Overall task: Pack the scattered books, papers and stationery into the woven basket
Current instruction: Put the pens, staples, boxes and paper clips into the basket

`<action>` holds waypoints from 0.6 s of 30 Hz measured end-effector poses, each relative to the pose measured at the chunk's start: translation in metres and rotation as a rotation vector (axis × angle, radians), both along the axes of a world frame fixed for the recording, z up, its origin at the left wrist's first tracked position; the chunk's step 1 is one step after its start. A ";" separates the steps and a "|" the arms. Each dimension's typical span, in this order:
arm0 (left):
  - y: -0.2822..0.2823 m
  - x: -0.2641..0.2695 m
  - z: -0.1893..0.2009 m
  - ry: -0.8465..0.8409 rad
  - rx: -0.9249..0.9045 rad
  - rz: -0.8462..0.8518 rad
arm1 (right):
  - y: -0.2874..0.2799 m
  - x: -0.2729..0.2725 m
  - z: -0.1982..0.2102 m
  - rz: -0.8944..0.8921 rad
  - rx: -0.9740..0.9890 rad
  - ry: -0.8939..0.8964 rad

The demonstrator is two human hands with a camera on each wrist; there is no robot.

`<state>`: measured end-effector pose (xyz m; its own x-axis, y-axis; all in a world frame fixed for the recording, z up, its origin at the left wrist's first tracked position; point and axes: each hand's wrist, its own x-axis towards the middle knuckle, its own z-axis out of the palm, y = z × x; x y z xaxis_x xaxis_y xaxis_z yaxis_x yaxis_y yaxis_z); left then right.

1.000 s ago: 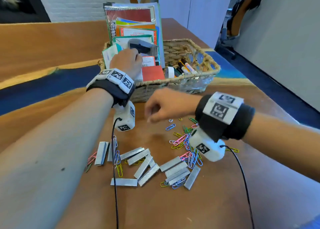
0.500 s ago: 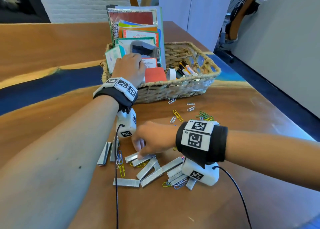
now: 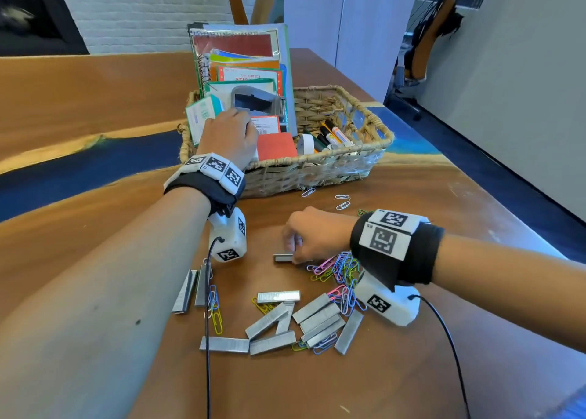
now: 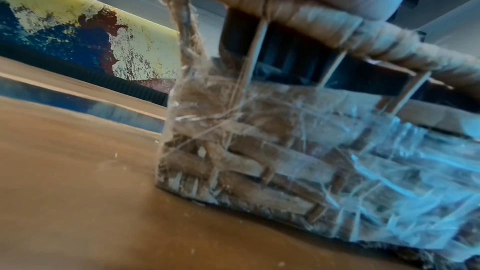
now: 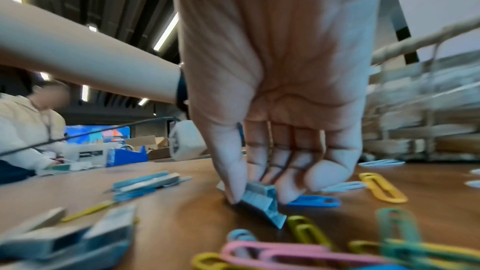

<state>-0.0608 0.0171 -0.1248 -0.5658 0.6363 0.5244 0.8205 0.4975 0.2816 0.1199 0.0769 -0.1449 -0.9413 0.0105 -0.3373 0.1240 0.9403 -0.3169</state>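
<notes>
**Right hand: staple strip pickup**

Right hand (image 3: 312, 234) pinches one staple strip (image 5: 259, 196) between my thumb and fingers, low on the wooden table (image 3: 412, 371). My left hand (image 3: 230, 136) rests over the near rim of the woven basket (image 3: 317, 164); whether its fingers grip anything I cannot tell. Step in hand, as I judge it: collecting loose stationery. Next move calls for lifting the strip clear and carrying it into the basket. Count: roughly twelve further strips lie nearer me; the coloured paper clips (image 3: 339, 269) are too tangled to count
</notes>
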 end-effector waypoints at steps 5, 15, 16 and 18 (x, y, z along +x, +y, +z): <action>0.003 -0.001 0.002 -0.072 0.100 0.047 | 0.031 0.004 0.006 -0.082 -0.037 0.027; -0.009 -0.010 0.015 -0.308 0.218 0.437 | 0.121 -0.032 0.079 -0.645 -0.097 0.667; -0.011 -0.014 0.015 -0.358 0.211 0.436 | 0.130 -0.037 0.077 -0.660 0.006 0.641; -0.015 -0.023 0.013 -0.462 0.186 0.387 | 0.143 -0.042 0.068 -0.671 0.184 0.525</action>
